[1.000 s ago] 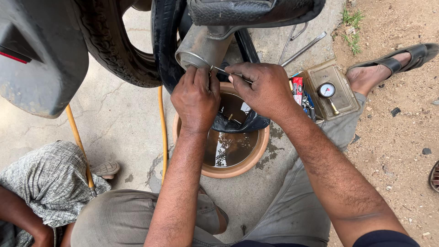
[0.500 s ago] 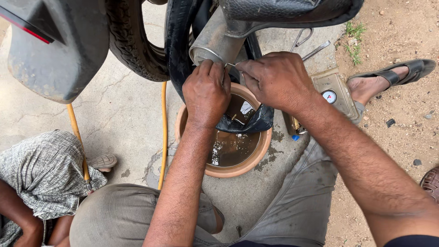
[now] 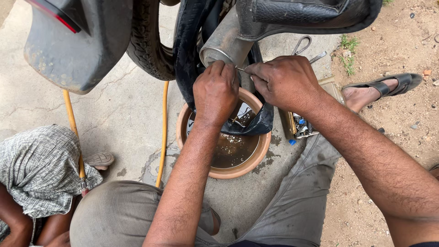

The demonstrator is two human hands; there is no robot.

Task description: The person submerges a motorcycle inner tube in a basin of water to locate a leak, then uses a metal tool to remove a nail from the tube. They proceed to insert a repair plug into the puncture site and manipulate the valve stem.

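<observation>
Head view: person crouched at rear of a motorbike, both hands over a clay bowl (image 3: 256,164) of brown water. Left hand (image 3: 216,93) clenched around a fold of the black inner tube (image 3: 249,123), pinching it up off the water, prob. to keep one spot steady and exposed. Right hand (image 3: 284,81) closed on a thin metal tool (image 3: 241,69), tip pointed at the left fingers; what the tip touches is hidden behind the knuckles, can't tell. Tube drapes from beside the tyre (image 3: 148,43) down w/ its lower loop resting in the bowl, part wet.

Around: exhaust muffler (image 3: 224,43) sits right above the hands, seat edge (image 3: 311,16) above that, so working room is tight. Yellow hose (image 3: 163,132) runs along the concrete left of the bowl. Open tool box (image 3: 299,126) w/ small bits just right of bowl, mostly behind the right forearm. Metal tools (image 3: 305,45) lie on the ground past the hand. Sandalled foot (image 3: 379,89) on dirt at right. Another person in a checked cloth (image 3: 39,169) squats at lower left, well apart from the work.
</observation>
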